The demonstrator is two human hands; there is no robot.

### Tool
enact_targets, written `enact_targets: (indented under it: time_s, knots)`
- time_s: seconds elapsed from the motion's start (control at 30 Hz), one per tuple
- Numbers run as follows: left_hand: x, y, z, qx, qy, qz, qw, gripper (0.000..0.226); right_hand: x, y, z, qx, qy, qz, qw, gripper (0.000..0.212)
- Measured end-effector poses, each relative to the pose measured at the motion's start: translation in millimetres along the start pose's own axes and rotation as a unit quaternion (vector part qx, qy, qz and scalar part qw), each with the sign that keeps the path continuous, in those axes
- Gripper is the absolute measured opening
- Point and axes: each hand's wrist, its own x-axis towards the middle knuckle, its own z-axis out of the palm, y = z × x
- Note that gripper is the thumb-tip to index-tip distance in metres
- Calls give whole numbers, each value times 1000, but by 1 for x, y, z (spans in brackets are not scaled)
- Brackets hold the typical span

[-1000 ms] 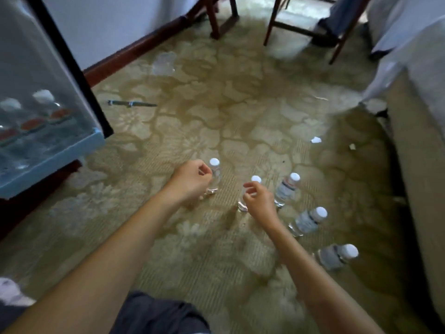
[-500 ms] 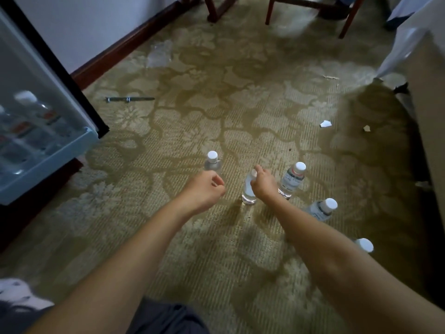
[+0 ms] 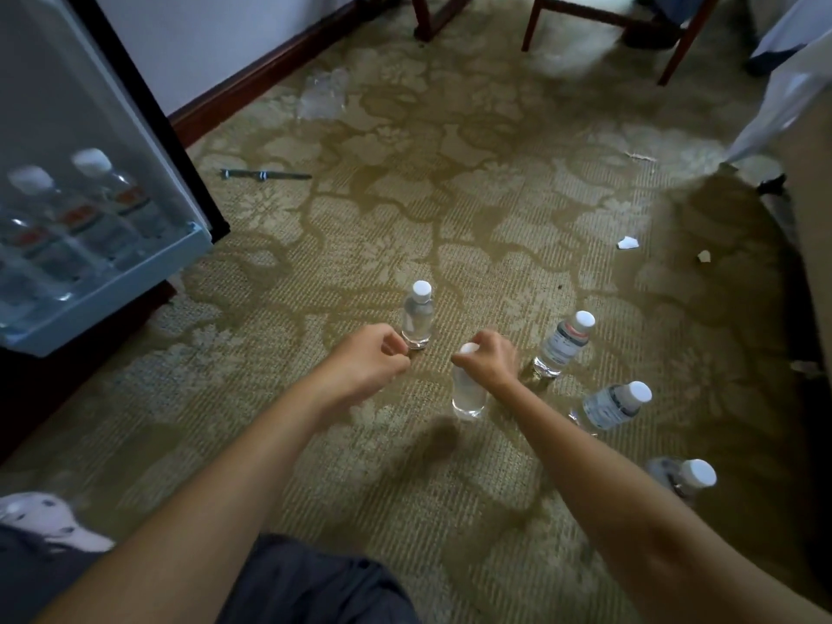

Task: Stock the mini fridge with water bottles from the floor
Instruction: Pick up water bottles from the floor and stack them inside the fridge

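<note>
Several clear water bottles with white caps stand on the patterned carpet. My right hand is shut on the cap end of one bottle, which hangs upright, seemingly just above the carpet. My left hand is curled shut with nothing in it, just in front of a standing bottle. Three more bottles stand in a row to the right. The mini fridge's open door at the left holds bottles in its shelf.
Wooden chair legs and another person's foot are at the far side. A thin dark pen-like object, a clear plastic wrap and paper scraps lie on the carpet. A bed edge borders the right.
My right hand has closed on the bottle's cap and drawn it nearer to me. My left hand has pulled back from the left bottle, which still stands.
</note>
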Motion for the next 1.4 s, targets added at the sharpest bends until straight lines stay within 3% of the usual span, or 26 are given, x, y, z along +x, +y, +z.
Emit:
enact_targets:
  time_s: [0.1, 0.27, 0.4, 0.57, 0.67, 0.8, 0.93, 1.03, 1.13, 1.23, 1.3, 1.4]
  knots:
    - [-3, -13, -22, -3, 11, -5, 1000, 21, -14, -31, 1, 47, -52, -19, 997, 16]
    - [-12, -49, -65, -21, 32, -23, 999, 33, -48, -108, 6, 102, -190, -159, 963, 24]
    - [-26, -80, -106, -5, 32, -44, 999, 50, -73, -192, 6, 138, -282, -235, 920, 7]
    - [-54, -110, -164, -86, 68, -5, 994, 66, -99, -280, 32, 145, -368, -294, 870, 19]
    - [-78, -126, -195, -120, 148, 26, 981, 77, -115, -329, 54, 152, -392, -334, 844, 25]
    - [-108, -152, -236, -148, 250, -19, 957, 60, -133, -384, 87, 151, -471, -366, 788, 27]
    - [-132, -183, -276, -232, 349, -63, 906, 44, -138, -415, 128, 222, -575, -295, 729, 32]
    - [-148, -207, -306, -281, 434, -77, 853, 45, -147, -428, 162, 127, -608, -312, 719, 43]
    - [-163, -226, -333, -301, 476, -83, 822, 48, -167, -448, 191, 35, -650, -329, 684, 60]
    - [-174, -247, -358, -305, 494, -93, 809, 55, -193, -477, 215, 3, -657, -369, 657, 50]
    - [-178, -263, -373, -312, 509, -95, 797, 56, -213, -492, 232, 9, -646, -397, 653, 40]
    - [-183, -287, -396, -318, 536, -94, 777, 53, -232, -509, 265, 40, -595, -410, 690, 38]
